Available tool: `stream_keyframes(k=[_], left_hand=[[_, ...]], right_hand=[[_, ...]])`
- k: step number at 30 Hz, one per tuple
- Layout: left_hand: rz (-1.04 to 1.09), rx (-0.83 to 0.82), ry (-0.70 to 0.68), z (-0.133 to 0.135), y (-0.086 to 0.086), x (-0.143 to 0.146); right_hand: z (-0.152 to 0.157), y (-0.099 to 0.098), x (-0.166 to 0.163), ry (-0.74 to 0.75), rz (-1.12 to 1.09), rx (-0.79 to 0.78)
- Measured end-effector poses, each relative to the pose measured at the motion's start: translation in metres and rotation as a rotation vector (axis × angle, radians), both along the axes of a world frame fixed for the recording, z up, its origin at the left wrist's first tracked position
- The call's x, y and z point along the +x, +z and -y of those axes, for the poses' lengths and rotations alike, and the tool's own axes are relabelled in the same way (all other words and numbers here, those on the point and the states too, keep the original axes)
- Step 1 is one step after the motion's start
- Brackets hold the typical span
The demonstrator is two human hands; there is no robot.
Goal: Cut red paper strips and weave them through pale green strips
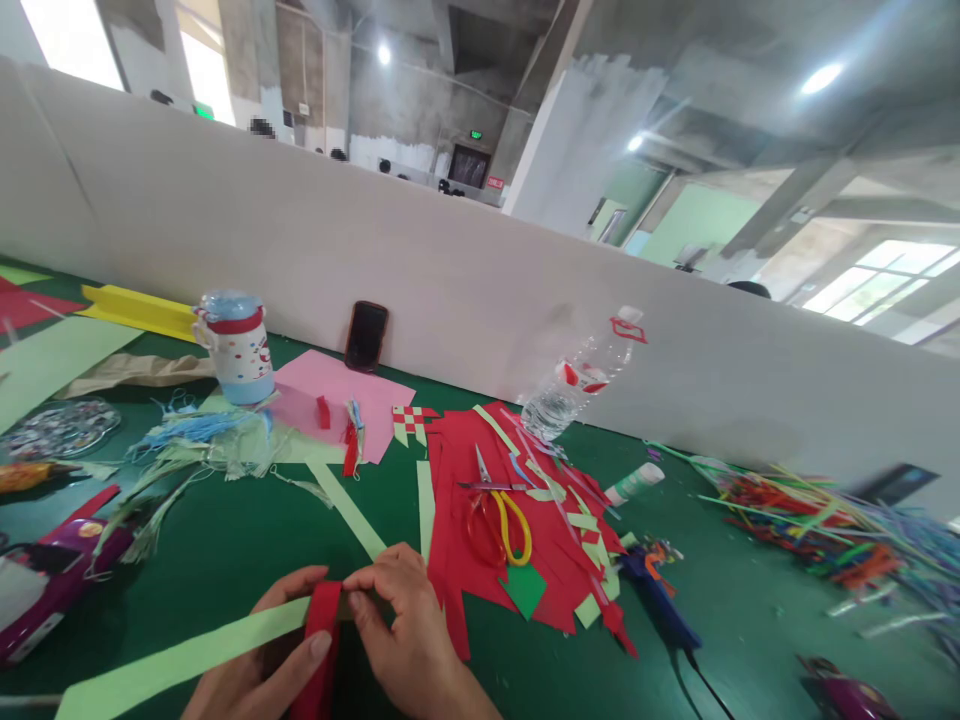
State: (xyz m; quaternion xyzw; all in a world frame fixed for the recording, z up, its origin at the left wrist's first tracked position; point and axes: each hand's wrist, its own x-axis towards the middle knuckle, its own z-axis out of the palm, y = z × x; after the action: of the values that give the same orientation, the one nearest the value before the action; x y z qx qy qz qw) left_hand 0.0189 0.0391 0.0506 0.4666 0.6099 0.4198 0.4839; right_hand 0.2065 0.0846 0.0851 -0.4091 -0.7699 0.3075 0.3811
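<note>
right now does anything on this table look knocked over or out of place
Yes: the clear water bottle is tipped over, not upright, leaning toward the white partition behind the red paper. Cut paper strips litter the green table around it.

Two hands, the left hand [259, 665] and the right hand [409, 630], shared one red strip [322, 612] and one pale-green strip [180, 660]. From them the bench [247, 540] carried one phone [366, 335] at 12 o'clock, one lidded cup [236, 345] at 11 o'clock, one pair of scissors [495, 510], one water bottle [581, 385] and one glue stick [634, 483] at 2 o'clock, and one glue gun [660, 590] at 3 o'clock.
</note>
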Motion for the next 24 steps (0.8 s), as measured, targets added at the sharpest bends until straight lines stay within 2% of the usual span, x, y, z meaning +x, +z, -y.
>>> stream_keyframes(k=[2, 5, 9, 13, 17, 21, 24], left_hand=[[0.051, 0.001, 0.034, -0.002, 0.006, 0.003], [0.019, 0.011, 0.073, -0.005, 0.018, 0.01], [0.015, -0.018, 0.03, -0.004, 0.028, 0.016], [-0.025, -0.009, 0.057, -0.002, 0.023, 0.015], [-0.048, 0.023, 0.024, -0.004, 0.017, 0.014], [-0.046, -0.042, 0.071, -0.007, 0.014, 0.011], [-0.081, -0.074, 0.017, -0.008, 0.01, 0.008]], right_hand=[[0.0, 0.0, 0.0, -0.001, -0.006, 0.009], [0.001, 0.0, -0.001, -0.004, -0.01, 0.026], [0.001, 0.0, -0.001, -0.001, -0.009, 0.079], [0.001, -0.005, -0.001, 0.014, 0.021, 0.102], [0.001, -0.01, -0.002, 0.041, 0.104, 0.09], [0.002, -0.006, -0.002, -0.004, 0.086, 0.027], [0.003, -0.001, -0.002, -0.042, 0.067, -0.004]])
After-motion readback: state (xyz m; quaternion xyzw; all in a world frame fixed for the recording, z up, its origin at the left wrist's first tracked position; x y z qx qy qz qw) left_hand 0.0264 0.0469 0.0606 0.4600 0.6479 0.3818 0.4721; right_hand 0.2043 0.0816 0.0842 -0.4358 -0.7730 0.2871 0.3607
